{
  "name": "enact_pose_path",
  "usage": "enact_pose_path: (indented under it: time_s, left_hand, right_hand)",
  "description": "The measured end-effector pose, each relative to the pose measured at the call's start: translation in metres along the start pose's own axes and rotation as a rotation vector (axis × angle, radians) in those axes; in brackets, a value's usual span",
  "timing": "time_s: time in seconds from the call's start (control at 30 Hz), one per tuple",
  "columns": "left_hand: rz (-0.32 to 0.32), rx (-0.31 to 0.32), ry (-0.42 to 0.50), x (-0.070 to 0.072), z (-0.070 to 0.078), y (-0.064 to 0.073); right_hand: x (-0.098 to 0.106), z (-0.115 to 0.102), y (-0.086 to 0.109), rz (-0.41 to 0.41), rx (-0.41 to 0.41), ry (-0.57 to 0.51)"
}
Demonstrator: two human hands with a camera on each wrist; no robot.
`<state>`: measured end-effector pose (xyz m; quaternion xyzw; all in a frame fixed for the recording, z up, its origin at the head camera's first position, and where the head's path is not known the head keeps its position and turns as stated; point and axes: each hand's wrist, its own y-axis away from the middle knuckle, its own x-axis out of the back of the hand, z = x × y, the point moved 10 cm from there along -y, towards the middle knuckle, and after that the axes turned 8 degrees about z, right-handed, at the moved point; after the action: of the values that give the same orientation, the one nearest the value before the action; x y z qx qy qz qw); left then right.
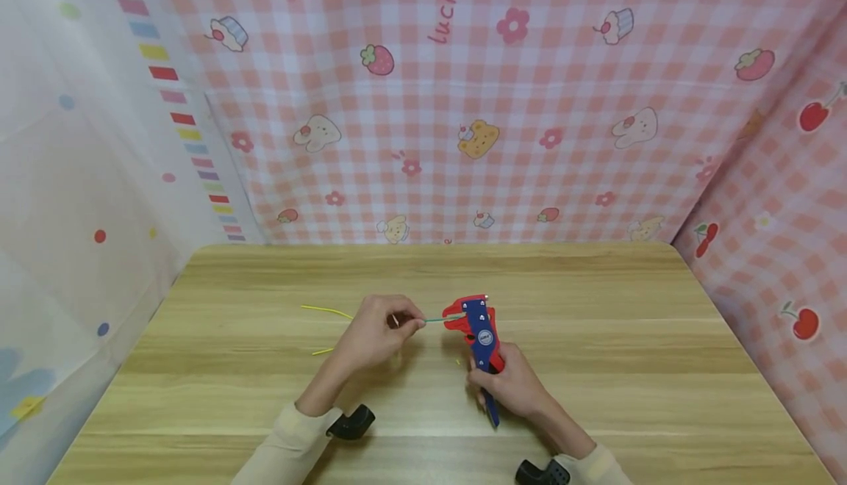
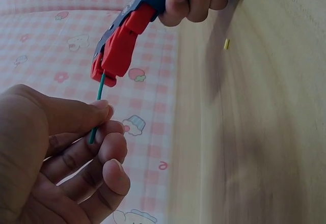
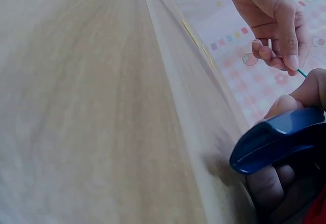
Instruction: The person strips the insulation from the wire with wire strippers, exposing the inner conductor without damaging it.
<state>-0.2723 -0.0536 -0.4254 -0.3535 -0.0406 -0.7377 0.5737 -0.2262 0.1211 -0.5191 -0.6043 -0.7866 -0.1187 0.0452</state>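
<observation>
On the table (image 1: 595, 367), the person's right hand (image 1: 512, 382) is wrapped round a red-and-blue wire stripper (image 1: 485, 337); the left hand (image 1: 380, 332) pinches a green wire (image 1: 437, 320), its right end in the tool's mouth. Placing looks done, stripping apparently remains (whether the tool bites, one cannot tell). Yellow wire (image 1: 327, 309) lies left, partly hidden behind the left hand; a yellow scrap (image 1: 457, 361) lies near the right. Nothing seems to block the work.
</observation>
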Motion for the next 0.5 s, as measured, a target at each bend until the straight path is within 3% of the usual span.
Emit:
enact_pose_path:
  time_s: [0.5]
  left_hand:
    - [-0.001,0.006,-0.006,0.0061,-0.0009,-0.0003]
  right_hand:
    - [0.0053,-0.0003,-0.0023,0.056,0.026,-0.029]
